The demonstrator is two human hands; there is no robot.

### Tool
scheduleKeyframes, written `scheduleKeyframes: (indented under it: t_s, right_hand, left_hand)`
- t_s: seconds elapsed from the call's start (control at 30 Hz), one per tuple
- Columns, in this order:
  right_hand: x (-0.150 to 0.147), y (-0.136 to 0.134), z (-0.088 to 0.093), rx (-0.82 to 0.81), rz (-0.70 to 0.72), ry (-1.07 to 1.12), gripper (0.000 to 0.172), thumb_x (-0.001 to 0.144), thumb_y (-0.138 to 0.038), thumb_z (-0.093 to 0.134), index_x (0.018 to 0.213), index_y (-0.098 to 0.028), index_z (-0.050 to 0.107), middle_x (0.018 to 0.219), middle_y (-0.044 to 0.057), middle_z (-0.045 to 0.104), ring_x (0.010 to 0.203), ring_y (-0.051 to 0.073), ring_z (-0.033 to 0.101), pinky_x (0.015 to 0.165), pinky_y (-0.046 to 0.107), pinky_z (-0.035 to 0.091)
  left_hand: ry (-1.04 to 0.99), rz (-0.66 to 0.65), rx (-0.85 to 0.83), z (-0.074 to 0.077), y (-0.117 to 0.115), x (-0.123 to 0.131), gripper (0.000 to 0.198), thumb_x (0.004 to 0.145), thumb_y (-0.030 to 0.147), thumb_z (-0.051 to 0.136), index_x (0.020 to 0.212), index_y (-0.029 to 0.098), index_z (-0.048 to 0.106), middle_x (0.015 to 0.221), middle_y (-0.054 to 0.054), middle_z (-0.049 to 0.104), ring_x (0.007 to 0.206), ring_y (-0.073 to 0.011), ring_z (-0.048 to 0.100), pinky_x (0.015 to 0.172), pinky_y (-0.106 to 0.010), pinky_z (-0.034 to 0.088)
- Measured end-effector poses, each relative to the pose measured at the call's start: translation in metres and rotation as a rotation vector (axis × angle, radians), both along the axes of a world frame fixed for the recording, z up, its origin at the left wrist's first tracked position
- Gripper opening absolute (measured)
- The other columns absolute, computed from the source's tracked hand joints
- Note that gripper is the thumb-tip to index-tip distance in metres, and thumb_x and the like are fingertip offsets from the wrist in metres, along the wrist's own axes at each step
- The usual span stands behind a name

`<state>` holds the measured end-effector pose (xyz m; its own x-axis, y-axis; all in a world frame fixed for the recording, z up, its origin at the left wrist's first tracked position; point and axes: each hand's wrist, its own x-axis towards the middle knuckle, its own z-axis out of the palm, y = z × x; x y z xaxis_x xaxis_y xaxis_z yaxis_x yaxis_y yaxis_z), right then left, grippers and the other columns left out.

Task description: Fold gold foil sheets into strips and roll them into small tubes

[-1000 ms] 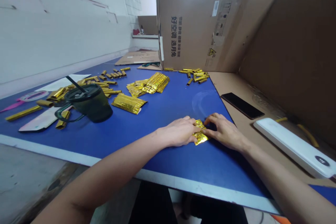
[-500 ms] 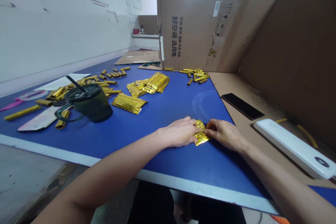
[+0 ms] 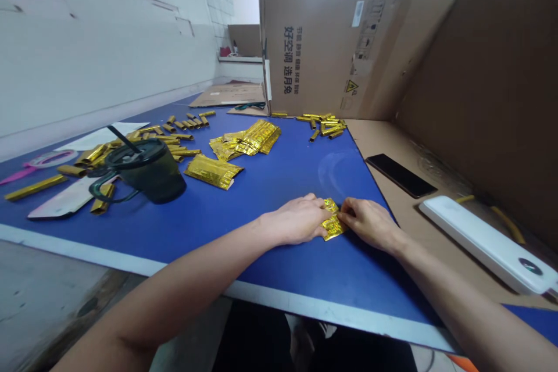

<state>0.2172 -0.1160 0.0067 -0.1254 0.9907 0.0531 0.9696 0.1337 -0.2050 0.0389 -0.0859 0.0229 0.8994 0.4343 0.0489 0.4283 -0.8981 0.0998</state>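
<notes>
A small sheet of crinkled gold foil [image 3: 333, 228] lies on the blue tabletop in front of me. My left hand [image 3: 302, 220] is on its left side, with the thumb near the lower edge and the fingers over the upper part, holding it against the table. At the foil's right edge, my right hand [image 3: 367, 222] is closed in a pinch, thumb and forefinger together on it. The fingers cover parts of the sheet. Further off lie a flat gold foil packet [image 3: 213, 172] and a pile of flat gold foil pieces [image 3: 257, 137].
A dark lidded mug [image 3: 152, 171] with a straw stands at left among several gold tubes [image 3: 93, 154]. More gold tubes [image 3: 329, 127] lie by the cardboard box [image 3: 322, 52]. On cardboard at right are a black phone [image 3: 401, 175] and a white oblong device [image 3: 483, 244].
Both hands stay at the foil in nearly the same pose. The whole view has shifted very slightly; nothing else on the table has visibly moved.
</notes>
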Motion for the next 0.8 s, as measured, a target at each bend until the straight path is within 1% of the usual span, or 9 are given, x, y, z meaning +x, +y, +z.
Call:
scheduleKeyframes:
  t_s: [0.13, 0.27, 0.43, 0.5, 0.57, 0.6, 0.63, 0.7, 0.8]
  right_hand:
    - [-0.0008, 0.0005, -0.0017, 0.02, 0.005, -0.036, 0.014, 0.076, -0.027, 0.042, 0.069, -0.021, 0.053, 0.065, 0.001, 0.061, 0.061, 0.014, 0.054, 0.052, 0.023, 0.028]
    - [-0.0008, 0.0024, -0.0013, 0.015, 0.018, -0.026, 0.014, 0.076, -0.028, 0.043, 0.07, -0.021, 0.053, 0.065, 0.001, 0.061, 0.062, 0.014, 0.054, 0.052, 0.023, 0.029]
    - [-0.001, 0.0036, -0.0023, 0.022, 0.002, -0.038, 0.014, 0.076, -0.027, 0.043, 0.071, -0.021, 0.055, 0.065, 0.002, 0.062, 0.063, 0.015, 0.055, 0.054, 0.023, 0.031]
    - [-0.0013, 0.0027, -0.0028, 0.032, 0.003, -0.028, 0.016, 0.076, -0.027, 0.043, 0.082, -0.021, 0.057, 0.068, 0.002, 0.063, 0.063, 0.015, 0.057, 0.054, 0.023, 0.033]
    - [-0.0015, 0.0012, -0.0031, 0.059, 0.035, -0.012, 0.026, 0.078, -0.027, 0.041, 0.1, -0.024, 0.054, 0.077, 0.001, 0.065, 0.068, 0.015, 0.058, 0.056, 0.023, 0.035]
    - [-0.0015, 0.0006, -0.0032, 0.07, 0.064, -0.014, 0.029, 0.079, -0.027, 0.039, 0.105, -0.026, 0.052, 0.082, 0.001, 0.065, 0.072, 0.016, 0.059, 0.057, 0.023, 0.036]
    - [-0.0013, 0.0001, -0.0033, 0.074, 0.096, -0.026, 0.03, 0.081, -0.028, 0.038, 0.107, -0.028, 0.052, 0.087, 0.0, 0.065, 0.075, 0.016, 0.059, 0.059, 0.024, 0.037]
    - [-0.0006, -0.0003, -0.0034, 0.061, 0.139, -0.072, 0.029, 0.082, -0.03, 0.035, 0.1, -0.031, 0.058, 0.09, -0.001, 0.066, 0.079, 0.016, 0.059, 0.061, 0.024, 0.038]
    - [0.0006, 0.0004, -0.0033, 0.034, 0.129, -0.124, 0.029, 0.083, -0.033, 0.035, 0.091, -0.032, 0.063, 0.087, -0.001, 0.067, 0.078, 0.017, 0.06, 0.061, 0.025, 0.039]
  left_hand:
    - [-0.017, -0.012, 0.007, 0.0002, -0.0012, -0.0002, 0.03, 0.077, 0.034, 0.05, 0.104, 0.021, 0.052, 0.093, -0.005, 0.054, 0.088, -0.0183, 0.046, 0.076, -0.027, 0.037]
    - [-0.003, -0.035, 0.018, -0.0003, -0.0008, -0.0008, 0.022, 0.08, 0.033, 0.045, 0.096, 0.022, 0.056, 0.093, -0.004, 0.055, 0.088, -0.0176, 0.046, 0.075, -0.027, 0.037]
    - [0.004, -0.054, 0.064, -0.0042, 0.0007, 0.0001, 0.022, 0.08, 0.034, 0.045, 0.094, 0.022, 0.057, 0.091, -0.004, 0.055, 0.086, -0.0177, 0.047, 0.074, -0.027, 0.037]
    - [0.001, -0.046, 0.064, -0.0054, 0.0008, 0.0003, 0.022, 0.08, 0.035, 0.044, 0.093, 0.022, 0.057, 0.091, -0.004, 0.055, 0.087, -0.0178, 0.047, 0.074, -0.027, 0.037]
    - [0.002, -0.044, 0.061, -0.0049, 0.0003, 0.0001, 0.022, 0.08, 0.035, 0.044, 0.092, 0.022, 0.058, 0.092, -0.004, 0.055, 0.088, -0.0177, 0.046, 0.075, -0.027, 0.037]
    - [0.003, -0.046, 0.058, -0.0042, 0.0, -0.0001, 0.022, 0.081, 0.035, 0.043, 0.091, 0.021, 0.058, 0.092, -0.004, 0.055, 0.089, -0.0175, 0.046, 0.075, -0.027, 0.037]
    - [0.003, -0.049, 0.057, -0.0033, -0.0004, -0.0003, 0.022, 0.081, 0.034, 0.043, 0.09, 0.021, 0.058, 0.092, -0.004, 0.055, 0.089, -0.0172, 0.046, 0.076, -0.027, 0.037]
    - [0.004, -0.056, 0.055, -0.0015, -0.001, -0.0007, 0.021, 0.081, 0.034, 0.044, 0.089, 0.02, 0.058, 0.092, -0.004, 0.056, 0.089, -0.0167, 0.047, 0.076, -0.026, 0.037]
    - [0.006, -0.038, 0.059, -0.0005, -0.0012, -0.0004, 0.021, 0.08, 0.034, 0.045, 0.084, 0.019, 0.059, 0.088, -0.004, 0.057, 0.087, -0.0168, 0.049, 0.075, -0.027, 0.039]
